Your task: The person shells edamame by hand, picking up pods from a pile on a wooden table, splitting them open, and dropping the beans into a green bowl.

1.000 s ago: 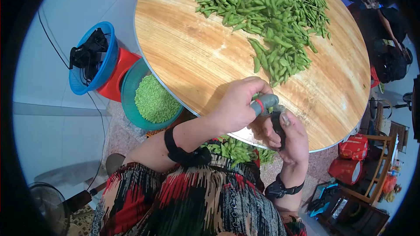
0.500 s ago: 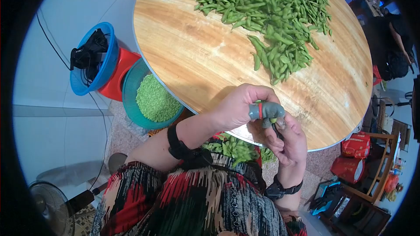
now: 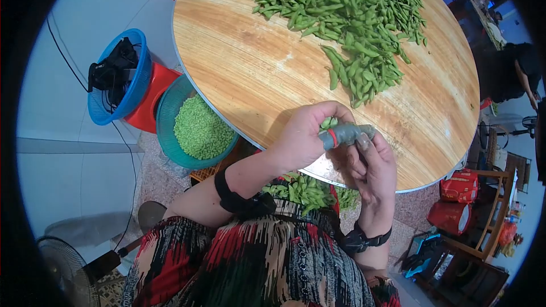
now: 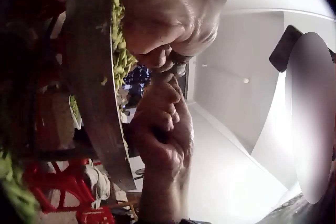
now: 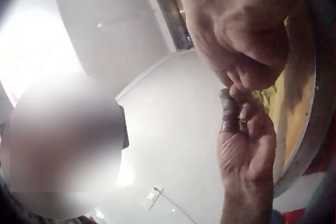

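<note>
Pod (image 3: 328, 123) mostly hidden in left hand (image 3: 304, 138); long axis, pointing unclear.

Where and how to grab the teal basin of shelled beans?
I'd pinch the near-left rim of the teal basin, from above: it's round and open-topped, that rim shows bare beside the beans, while the tabletop overlaps its far-right side.

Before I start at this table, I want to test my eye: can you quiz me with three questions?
1. True or false: the pale green beans are in the teal basin.
2. The band on the grey cover worn by the left hand is: A blue; B red; C yellow.
3. Fill in: the largest heap of green pods lies on the ____.
Key: 1 true; 2 B; 3 table.
</note>
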{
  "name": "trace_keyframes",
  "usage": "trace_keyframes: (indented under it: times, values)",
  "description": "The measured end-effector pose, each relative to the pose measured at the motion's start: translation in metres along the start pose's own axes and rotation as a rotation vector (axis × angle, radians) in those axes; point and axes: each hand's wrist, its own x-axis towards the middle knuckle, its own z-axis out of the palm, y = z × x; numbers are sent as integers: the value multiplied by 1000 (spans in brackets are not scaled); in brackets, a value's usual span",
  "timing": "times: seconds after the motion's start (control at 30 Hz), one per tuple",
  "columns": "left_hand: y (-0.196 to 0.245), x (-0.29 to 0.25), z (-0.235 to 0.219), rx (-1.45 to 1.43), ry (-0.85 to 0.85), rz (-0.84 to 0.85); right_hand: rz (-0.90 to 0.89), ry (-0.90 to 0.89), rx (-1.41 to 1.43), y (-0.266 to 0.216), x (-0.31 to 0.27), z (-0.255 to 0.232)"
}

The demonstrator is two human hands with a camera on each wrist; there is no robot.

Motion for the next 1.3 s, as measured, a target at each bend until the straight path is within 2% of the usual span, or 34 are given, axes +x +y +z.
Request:
trace_keyframes:
  times: [0.07,0.13,0.17,0.2,0.27,0.3,0.33,0.37,0.4,0.43,0.47,0.5,0.53,0.6,0.63,0.67,0.7,0.73,0.77,0.8,0.83,0.87,0.93,0.97,1.0,1.07,1.2,1.27,1.3]
  values:
    - [0,-1,-2,-43,-6,-50,37,-11,-2,-5,8,-1]
    - [-8,0,-5,-103,69,-50,-416,409,-998,-13,25,-1]
    - [-8,-2,-5,-104,68,-50,-656,493,-1213,-13,37,-10]
    - [-6,-3,-4,-54,43,-73,-654,496,-1216,-13,46,-15]
    - [-3,-6,-3,-5,11,-90,-486,556,-1522,-14,56,-19]
    - [-2,-8,-3,136,-147,-60,-410,531,-1473,-17,54,-17]
    - [1,-9,-1,275,-302,-31,-409,530,-1479,-16,51,-18]
    - [5,-10,0,392,-311,-27,-447,519,-1456,-15,46,-20]
    - [3,-10,1,389,-311,-27,-488,510,-1429,-14,41,-22]
    - [2,-8,1,520,-200,156,-490,511,-1429,-11,36,-27]
    - [1,-7,2,648,-85,336,-516,435,-1272,-7,31,-34]
    - [0,-6,5,650,-85,331,-536,361,-1111,-3,25,-38]
    - [0,-3,8,642,-58,348,-534,363,-1108,-4,17,-32]
    - [2,1,10,636,-33,369,-214,218,-753,-10,2,-16]
    - [3,3,10,647,-59,366,-200,138,-714,-8,-1,-20]
    - [3,4,11,657,-85,362,-201,140,-712,-9,-2,-22]
    - [-1,5,11,658,-89,362,-164,74,-598,-10,-4,-23]
    - [-7,7,9,511,-97,304,-129,8,-485,-11,-5,-24]
    - [-10,8,9,364,-103,246,-130,8,-483,-10,-6,-25]
    - [-11,8,8,366,-103,246,-156,87,-424,-7,-9,-24]
    - [-11,8,8,37,-97,61,-179,163,-363,-5,-9,-23]
    - [-11,8,8,-293,-88,-124,-178,161,-361,-4,-9,-20]
    - [-9,6,10,-399,-59,-131,-337,147,-438,-1,-7,-14]
    - [-6,7,13,-505,-36,-140,-270,66,-443,3,-9,-11]
    - [-4,6,15,-503,-39,-140,-335,137,-543,10,-5,-11]
    - [1,6,17,-434,-35,-157,-205,74,-434,9,-8,-17]
    - [2,7,17,-283,-79,-166,-265,63,-436,7,-9,-7]
    - [-1,8,14,-199,0,-126,-30,-46,-150,-1,-14,-10]
    - [-1,9,14,-199,2,-126,-29,-47,-150,-2,-14,-10]
